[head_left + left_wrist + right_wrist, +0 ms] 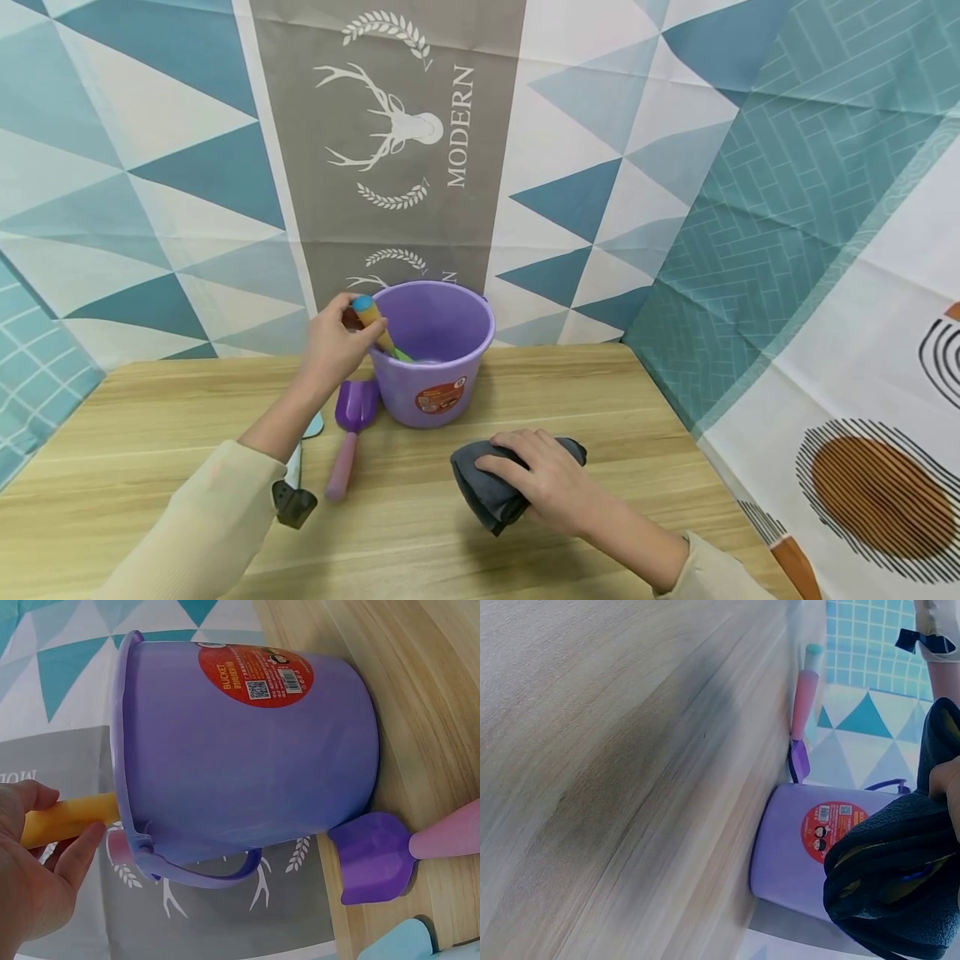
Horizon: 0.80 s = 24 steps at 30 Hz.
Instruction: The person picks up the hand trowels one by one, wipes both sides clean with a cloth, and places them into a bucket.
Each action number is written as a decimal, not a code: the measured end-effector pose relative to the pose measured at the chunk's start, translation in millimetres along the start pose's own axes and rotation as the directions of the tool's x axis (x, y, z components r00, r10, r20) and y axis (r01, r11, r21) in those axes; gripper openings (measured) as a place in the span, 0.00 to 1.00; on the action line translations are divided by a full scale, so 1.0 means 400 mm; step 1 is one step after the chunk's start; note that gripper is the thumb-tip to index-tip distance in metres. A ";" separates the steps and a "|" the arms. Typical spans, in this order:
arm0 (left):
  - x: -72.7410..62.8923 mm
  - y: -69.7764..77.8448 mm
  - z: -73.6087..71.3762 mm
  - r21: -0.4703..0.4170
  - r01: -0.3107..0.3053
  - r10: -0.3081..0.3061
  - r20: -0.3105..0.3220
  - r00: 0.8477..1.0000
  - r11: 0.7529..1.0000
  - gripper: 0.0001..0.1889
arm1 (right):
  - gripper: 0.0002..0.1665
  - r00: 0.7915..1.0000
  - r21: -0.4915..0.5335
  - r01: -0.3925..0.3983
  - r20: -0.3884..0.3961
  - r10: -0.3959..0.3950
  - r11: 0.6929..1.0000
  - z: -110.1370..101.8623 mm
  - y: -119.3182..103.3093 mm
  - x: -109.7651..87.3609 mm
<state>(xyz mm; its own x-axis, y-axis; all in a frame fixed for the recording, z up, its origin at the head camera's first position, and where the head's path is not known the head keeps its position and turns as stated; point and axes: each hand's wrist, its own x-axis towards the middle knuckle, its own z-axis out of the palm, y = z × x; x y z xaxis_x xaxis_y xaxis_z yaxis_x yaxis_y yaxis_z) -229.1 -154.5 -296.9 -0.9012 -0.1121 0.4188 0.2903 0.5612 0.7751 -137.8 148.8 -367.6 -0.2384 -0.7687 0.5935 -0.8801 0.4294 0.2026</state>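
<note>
My left hand [330, 346] pinches the yellow handle [71, 819] of a tool over the left rim of a purple bucket [408, 400]. The handle has a blue end cap, and its green lower part reaches inside the bucket, so the tool's working end is hidden. On the bucket's side is a red round label. In front and to the right, my right hand [551, 479] grips a folded dark grey cloth [480, 479] from above. The right wrist view shows the cloth [889, 877] bunched in thick folds, held off the wooden surface.
Left of the bucket lies a purple toy shovel [357, 404] with a pink handle. A light blue tool [313, 427] lies farther left, partly covered by my left forearm. The wooden table [397, 542] ends at a patterned cloth backdrop [585, 192] behind and on the right.
</note>
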 end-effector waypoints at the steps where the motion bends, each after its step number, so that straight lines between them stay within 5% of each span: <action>1: 0.000 -0.001 0.000 -0.003 0.000 0.000 -0.001 1.000 1.000 0.18 | 0.44 1.000 0.000 0.000 -0.001 0.000 1.000 0.000 0.000 0.000; 24: 0.013 -0.025 0.014 0.027 0.024 -0.025 0.035 0.999 0.999 0.21 | 0.44 1.000 0.005 -0.012 0.012 0.012 1.000 0.002 -0.002 0.001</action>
<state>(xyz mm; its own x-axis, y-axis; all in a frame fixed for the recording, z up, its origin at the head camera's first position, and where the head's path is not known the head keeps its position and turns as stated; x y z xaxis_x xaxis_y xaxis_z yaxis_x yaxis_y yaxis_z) -238.6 -155.9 -305.2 -0.9190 -0.0972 0.3821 0.2595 0.5807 0.7717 -137.5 147.8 -368.2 -0.2538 -0.7692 0.5864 -0.8793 0.4361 0.1915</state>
